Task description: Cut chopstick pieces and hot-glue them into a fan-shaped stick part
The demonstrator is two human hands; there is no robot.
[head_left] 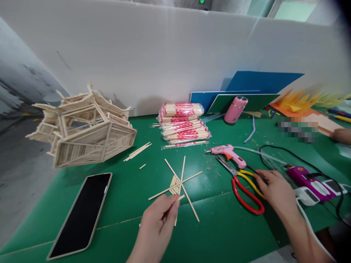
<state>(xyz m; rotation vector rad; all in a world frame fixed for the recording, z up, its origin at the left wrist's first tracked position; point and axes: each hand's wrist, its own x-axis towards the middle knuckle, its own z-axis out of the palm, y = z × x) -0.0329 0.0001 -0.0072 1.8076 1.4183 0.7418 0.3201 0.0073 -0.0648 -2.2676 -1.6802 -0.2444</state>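
Observation:
A short wooden stick (180, 198) is pinched between the thumb and forefinger of my left hand (160, 223). Just beyond it, several sticks cross in a star-shaped frame (189, 178), with short pieces laid side by side in one gap. On the right, my right hand (274, 188) has its fingers bent at the yellow handle of the scissors (248, 206), beside a black cable; what its fingertips grip is unclear. The scissors' other handle is red. A pink glue gun (229, 153) lies just behind the blades.
A stick-built model (93, 131) stands at left, behind a phone (82, 215). Wrapped chopstick bundles (183, 124) lie at the back, near a pink bottle (236, 109). A purple power strip (309, 182) and cables are at right. Another person's hand (341, 135) shows at the right edge.

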